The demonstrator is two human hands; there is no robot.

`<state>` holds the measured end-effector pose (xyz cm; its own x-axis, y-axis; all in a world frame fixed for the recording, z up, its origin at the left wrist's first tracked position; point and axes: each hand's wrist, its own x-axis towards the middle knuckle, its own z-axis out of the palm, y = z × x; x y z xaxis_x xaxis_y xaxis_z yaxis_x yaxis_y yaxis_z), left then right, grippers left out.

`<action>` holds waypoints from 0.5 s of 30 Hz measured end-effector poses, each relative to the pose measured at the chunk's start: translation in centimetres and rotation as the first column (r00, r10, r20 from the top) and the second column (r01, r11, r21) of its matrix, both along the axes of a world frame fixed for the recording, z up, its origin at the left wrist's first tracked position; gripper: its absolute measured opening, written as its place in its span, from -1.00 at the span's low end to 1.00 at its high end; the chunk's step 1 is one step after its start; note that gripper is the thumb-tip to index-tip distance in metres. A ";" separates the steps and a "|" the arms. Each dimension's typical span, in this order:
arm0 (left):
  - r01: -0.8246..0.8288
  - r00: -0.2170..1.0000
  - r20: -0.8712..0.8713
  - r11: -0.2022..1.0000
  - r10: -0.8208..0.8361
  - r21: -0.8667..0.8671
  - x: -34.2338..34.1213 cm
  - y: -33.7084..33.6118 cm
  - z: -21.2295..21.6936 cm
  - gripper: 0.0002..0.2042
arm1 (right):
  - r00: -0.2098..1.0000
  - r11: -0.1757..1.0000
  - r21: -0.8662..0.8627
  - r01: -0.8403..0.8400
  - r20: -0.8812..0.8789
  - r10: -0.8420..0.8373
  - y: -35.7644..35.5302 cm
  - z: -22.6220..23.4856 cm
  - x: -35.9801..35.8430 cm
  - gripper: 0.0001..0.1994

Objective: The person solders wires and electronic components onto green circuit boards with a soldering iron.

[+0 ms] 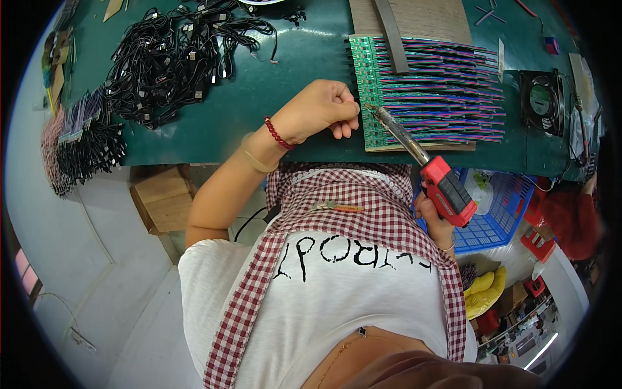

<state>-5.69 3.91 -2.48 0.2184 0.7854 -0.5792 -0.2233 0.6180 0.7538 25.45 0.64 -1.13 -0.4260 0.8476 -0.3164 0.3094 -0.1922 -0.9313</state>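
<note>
My right hand (435,217) grips a red and black soldering iron (448,191) by its handle. Its metal barrel slants up and left, and the tip is at the green circuit boards (370,126); whether it touches them I cannot tell. The boards form a column, with rows of black, blue and pink wires (447,97) running off to the right. Just left of this column my left hand (327,111) is closed, thumb and fingers pinched together. Anything between those fingertips is too small or hidden to make out. A grey flat bar (392,39) lies across the upper wires.
A heap of black cables (175,61) covers the left of the green table (311,55); wire bundles (87,139) hang at its left edge. A brown board (437,19) lies under the circuit boards. A black fan (541,100) stands at the right, with a blue basket (486,227) below.
</note>
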 end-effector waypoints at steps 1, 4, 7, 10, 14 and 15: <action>0.003 1.000 -0.004 1.000 -0.003 -0.002 0.0 0.0 0.0 -0.89 | 1.000 1.000 0.000 0.000 0.000 0.000 0.0 0.0 -0.1 -0.89; -0.001 1.000 -0.006 1.000 0.001 -0.001 0.0 0.0 -0.1 -0.89 | 1.000 0.998 0.055 0.023 0.006 -0.023 -0.1 -0.1 -0.2 -0.90; -0.005 1.000 -0.018 1.000 0.006 0.010 0.2 0.0 -0.1 -0.89 | 0.999 1.000 -0.003 -0.020 0.038 0.020 -0.2 -0.4 0.7 -0.90; -0.005 1.000 -0.020 1.000 0.005 0.012 0.1 0.0 -0.2 -0.88 | 0.988 0.987 0.088 -0.132 0.098 0.124 -0.4 -0.6 1.2 -0.89; -0.006 1.000 -0.025 1.000 0.006 0.010 0.1 -0.1 -0.2 -0.88 | 1.000 1.000 -0.018 0.008 0.019 -0.008 -0.5 0.5 0.3 -0.90; -0.007 1.000 -0.027 1.000 0.008 0.012 0.2 -0.1 -0.2 -0.88 | 0.999 0.994 -0.105 0.031 -0.021 -0.033 -0.5 0.8 0.1 -0.90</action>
<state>-5.54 3.81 -2.64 0.1967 0.7941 -0.5751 -0.2074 0.6070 0.7671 25.57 0.18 -0.37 -0.4073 0.8237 -0.3945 0.2803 -0.2983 -0.9124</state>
